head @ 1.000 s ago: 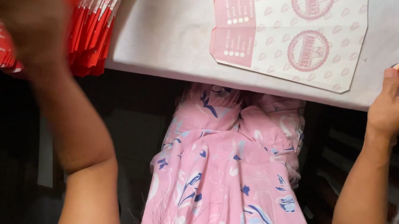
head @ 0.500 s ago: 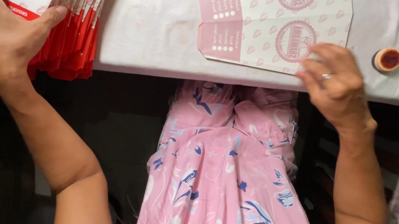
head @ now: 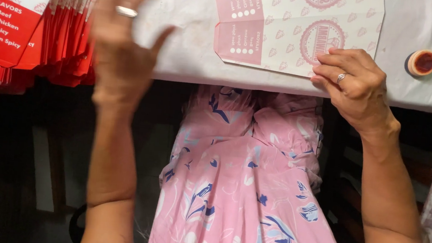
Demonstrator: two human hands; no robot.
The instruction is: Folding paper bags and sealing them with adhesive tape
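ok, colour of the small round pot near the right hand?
Red-orange inside with a pale rim; the small round pot sits on the white table cover. Head view.

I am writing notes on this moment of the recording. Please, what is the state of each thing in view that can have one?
flat carton: unfolded, lying flat on the table, printed side up.
right hand: resting on the flat carton's near edge, fingers bent.
left hand: open, blurred, empty, beside the stack.
stack of cartons: flat, packed on edge, at the table's left.
small round container: upright, no lid on.

Both hands [head: 123,38] [head: 354,84] open, fingers spread
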